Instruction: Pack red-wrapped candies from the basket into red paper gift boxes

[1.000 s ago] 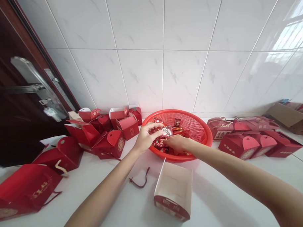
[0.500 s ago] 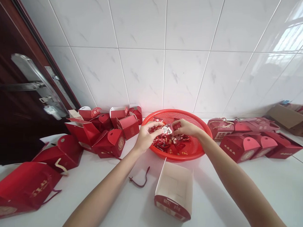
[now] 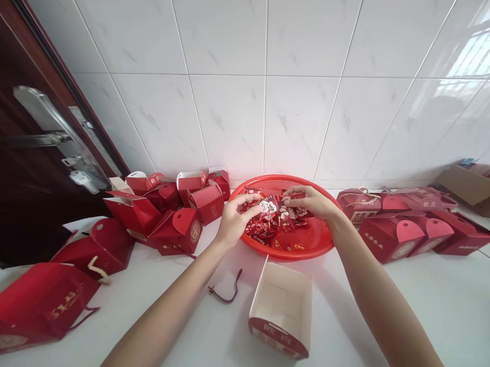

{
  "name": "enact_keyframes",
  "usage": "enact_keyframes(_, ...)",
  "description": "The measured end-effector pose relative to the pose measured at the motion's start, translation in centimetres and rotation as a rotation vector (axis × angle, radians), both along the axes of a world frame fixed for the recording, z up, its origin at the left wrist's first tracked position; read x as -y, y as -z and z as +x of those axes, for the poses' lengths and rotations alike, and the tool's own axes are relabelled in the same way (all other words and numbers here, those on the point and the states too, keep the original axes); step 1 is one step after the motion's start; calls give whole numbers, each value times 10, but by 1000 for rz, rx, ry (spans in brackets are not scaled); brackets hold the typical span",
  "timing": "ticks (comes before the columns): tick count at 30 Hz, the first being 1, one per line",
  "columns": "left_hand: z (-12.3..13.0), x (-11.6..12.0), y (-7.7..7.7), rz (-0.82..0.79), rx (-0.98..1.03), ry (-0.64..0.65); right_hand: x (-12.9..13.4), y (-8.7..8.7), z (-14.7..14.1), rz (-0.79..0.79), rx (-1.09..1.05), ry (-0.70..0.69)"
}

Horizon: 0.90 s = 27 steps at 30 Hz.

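Red-wrapped packets [image 3: 263, 227] lie heaped in a red plastic basket [image 3: 290, 254], which stands at the middle of the back edge of the white surface [image 3: 219, 343], just in front of the tiled wall [image 3: 223, 118]. Both hands are over the basket. The left hand [image 3: 234, 220] is nearly closed, pinching a packet with white lettering [image 3: 270, 205] between thumb and fingers. The right hand [image 3: 313, 202] has its fingers bent down to the thumb, gripping a dark red packet [image 3: 302, 212]; whether more are under its fingers, I cannot tell. Nearer the front edge, just before the basket, an open box [image 3: 281, 300] shows its pale inside and a red front flap. A dark cord [image 3: 225, 299] lies curved to its left. Red gift boxes [image 3: 208, 203] crowd the left end of the surface, several with open tops, beside a dark door [image 3: 11, 197]. More red boxes [image 3: 391, 239] stand along the back edge to the right, with a brown carton [image 3: 465, 186] beyond them
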<state>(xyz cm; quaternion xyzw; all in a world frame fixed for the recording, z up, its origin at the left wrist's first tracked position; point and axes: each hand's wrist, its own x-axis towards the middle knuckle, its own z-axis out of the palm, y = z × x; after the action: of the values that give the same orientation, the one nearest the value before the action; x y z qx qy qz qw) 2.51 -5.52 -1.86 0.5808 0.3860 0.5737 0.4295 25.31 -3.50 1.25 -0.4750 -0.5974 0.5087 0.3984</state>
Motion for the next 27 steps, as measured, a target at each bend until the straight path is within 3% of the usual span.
enact_keyframes(17,1,1,0,55,-25,-10,6,-4,2,-69,-191,68)
enact_keyframes(27,-1,-3,6,148,-153,-66,5,-3,1,-47,-367,266)
